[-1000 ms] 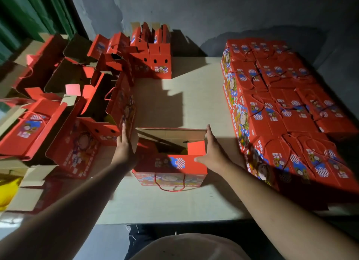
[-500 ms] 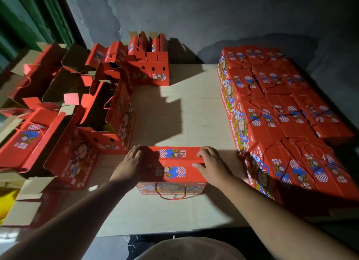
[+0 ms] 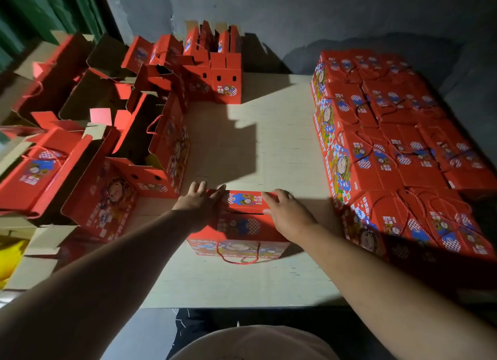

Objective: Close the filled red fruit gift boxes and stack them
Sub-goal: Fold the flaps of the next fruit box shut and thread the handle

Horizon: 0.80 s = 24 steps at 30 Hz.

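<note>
A red fruit gift box (image 3: 239, 226) with a cartoon print and a red cord handle stands in the middle of the pale table (image 3: 258, 144), near the front edge. Both top flaps lie folded down, with a dark slit between them. My left hand (image 3: 200, 201) rests flat on the box's left top corner, fingers spread. My right hand (image 3: 287, 214) presses on the right side of the lid, fingers lying over the far flap. A stack of closed red boxes (image 3: 398, 150) fills the table's right side.
Several open red boxes (image 3: 145, 144) with raised flaps crowd the left side, and more stand at the back (image 3: 226, 74). A grey wall runs behind the table. Something yellow (image 3: 10, 255) lies at the lower left.
The far flap, upright a second ago, now lies folded down on the box. Both hands moved from the box's sides onto its top.
</note>
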Motion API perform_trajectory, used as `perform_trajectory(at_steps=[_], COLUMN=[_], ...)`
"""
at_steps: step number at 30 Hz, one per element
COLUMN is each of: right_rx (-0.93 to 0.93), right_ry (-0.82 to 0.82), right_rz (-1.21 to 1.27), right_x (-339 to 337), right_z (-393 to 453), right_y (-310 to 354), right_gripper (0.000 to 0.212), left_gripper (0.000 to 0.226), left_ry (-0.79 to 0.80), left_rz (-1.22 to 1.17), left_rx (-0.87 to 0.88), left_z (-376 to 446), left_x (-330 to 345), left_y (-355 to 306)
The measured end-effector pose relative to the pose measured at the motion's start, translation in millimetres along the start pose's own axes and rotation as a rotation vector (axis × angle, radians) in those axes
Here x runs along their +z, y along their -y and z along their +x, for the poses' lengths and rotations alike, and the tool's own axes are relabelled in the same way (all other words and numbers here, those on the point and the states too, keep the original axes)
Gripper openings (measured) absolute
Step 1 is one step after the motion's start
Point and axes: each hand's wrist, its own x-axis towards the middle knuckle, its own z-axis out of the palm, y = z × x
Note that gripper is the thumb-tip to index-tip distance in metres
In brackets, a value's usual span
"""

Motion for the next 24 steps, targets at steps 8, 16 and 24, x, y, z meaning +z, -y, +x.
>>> perform_trajectory(at_steps=[8, 16, 24], right_rx=[0.043, 0.106, 0.074], right_ry=[-0.034, -0.002, 0.042], right_rz=[0.089, 0.311, 0.416], right_x=[8.4, 43.7, 40.9], right_z=[-3.9, -21.6, -28.1], right_y=[7.7, 19.0, 14.0], right_gripper=[0.063, 0.092, 0.125], left_gripper=[0.076, 0.085, 0.069], left_ry=[0.034, -0.129, -0.276], left_rz=[-0.237, -0.360, -0.580], left_rx=[-0.026, 0.005, -0.076], left_z=[-5.0, -16.5, -24.5], left_x=[14.2, 48.1, 56.8], left_y=[-6.8, -8.1, -12.0])
